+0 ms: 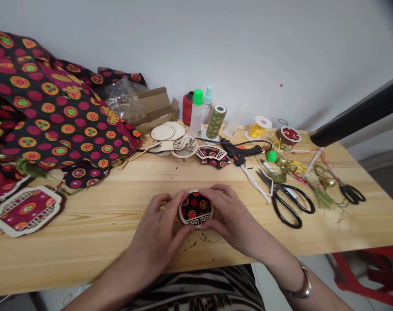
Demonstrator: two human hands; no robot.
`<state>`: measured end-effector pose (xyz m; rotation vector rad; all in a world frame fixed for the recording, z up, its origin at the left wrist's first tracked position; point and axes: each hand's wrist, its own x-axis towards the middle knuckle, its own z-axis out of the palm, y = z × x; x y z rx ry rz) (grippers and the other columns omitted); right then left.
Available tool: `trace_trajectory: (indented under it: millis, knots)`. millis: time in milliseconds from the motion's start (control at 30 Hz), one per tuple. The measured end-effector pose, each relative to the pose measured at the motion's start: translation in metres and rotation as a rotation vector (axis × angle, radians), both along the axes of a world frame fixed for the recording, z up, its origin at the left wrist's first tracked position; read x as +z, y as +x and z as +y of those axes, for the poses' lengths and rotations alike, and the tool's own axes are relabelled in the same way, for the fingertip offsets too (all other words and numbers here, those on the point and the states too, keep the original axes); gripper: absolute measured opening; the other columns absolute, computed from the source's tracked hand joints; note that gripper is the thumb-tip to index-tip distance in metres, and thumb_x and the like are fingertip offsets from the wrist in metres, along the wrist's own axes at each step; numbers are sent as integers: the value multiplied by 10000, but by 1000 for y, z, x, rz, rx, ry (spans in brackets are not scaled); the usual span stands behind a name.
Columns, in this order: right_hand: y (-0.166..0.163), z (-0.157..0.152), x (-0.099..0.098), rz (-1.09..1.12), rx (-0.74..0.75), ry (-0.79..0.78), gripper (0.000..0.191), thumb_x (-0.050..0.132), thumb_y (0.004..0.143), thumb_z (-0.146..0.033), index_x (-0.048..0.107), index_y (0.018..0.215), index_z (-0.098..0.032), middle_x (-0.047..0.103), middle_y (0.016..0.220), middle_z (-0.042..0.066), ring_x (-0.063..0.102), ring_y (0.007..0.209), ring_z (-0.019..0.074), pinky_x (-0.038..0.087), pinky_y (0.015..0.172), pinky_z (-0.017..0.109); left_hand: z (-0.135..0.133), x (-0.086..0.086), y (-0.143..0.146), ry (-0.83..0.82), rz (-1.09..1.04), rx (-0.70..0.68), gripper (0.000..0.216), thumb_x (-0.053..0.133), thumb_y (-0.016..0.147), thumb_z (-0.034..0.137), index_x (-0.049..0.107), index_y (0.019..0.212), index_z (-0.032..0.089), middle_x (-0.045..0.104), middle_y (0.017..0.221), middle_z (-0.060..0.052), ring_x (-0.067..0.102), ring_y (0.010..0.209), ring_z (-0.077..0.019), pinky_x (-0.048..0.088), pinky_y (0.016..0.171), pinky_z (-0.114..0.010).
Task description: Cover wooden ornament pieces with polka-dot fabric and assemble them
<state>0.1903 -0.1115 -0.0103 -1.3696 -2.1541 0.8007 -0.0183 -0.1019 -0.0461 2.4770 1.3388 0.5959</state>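
Observation:
Between my hands is a round wooden-framed ornament (195,206), with dark flowered fabric inside and a cut-out lattice along its lower edge. My left hand (162,222) grips its left side, thumb at the lower rim. From the right, my right hand (227,214) closes on the same rim, fingers at the top and thumb below. The ornament is just over the wooden table (118,250); whether it touches the wood I cannot tell. Dark fabric scraps (193,246) lie near it on the table side toward me.
Patterned fabric (63,116) is heaped at the left, by a framed ornament (29,211). Wooden blanks (167,131), a fan-shaped piece (212,154) and a black glue gun (240,151) lie behind my hands. Large scissors (285,201), smaller scissors (352,193) and yellow thread (257,128) are at the right.

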Motion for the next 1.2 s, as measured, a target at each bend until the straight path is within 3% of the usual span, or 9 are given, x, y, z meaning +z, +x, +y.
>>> trace_trajectory:
  millis: [233,433,667,933,1200]
  knots:
    - [2,0,0,52,-9,-27,520,640,798,-216,446,1279,-252,575,1170,59,421,1141,223,373,997,445,1,1,1,-18,7,6,651,578,809,363,281,1363,197,580,1154,-88,456,1064,-262,461,879,-407]
    - [7,-1,-9,166,-140,43,417,563,841,-182,472,1246,-233,552,1187,82,459,1144,206,405,977,426,-1,2,1,9,15,12,638,562,816,386,301,1354,162,610,1114,-107,448,1062,-272,452,881,-423]
    - [-7,3,-4,-70,-265,57,271,596,813,-203,579,1077,-144,568,1051,106,480,1018,234,436,903,403,-1,1,1,-23,6,3,631,553,822,366,300,1367,176,608,1136,-112,452,1068,-272,447,877,-432]
    - [-25,19,9,-305,-272,9,129,582,829,-263,618,846,-140,554,929,106,494,913,233,443,813,378,-2,2,1,-5,-20,12,597,578,802,297,352,1343,186,643,1081,-93,467,1081,-272,452,871,-406]
    - [-26,27,8,-390,-277,-7,105,546,838,-212,624,806,-150,574,895,104,509,870,228,444,758,359,0,3,3,7,-26,4,554,567,804,315,397,1316,187,678,998,-85,477,1045,-289,436,855,-437]
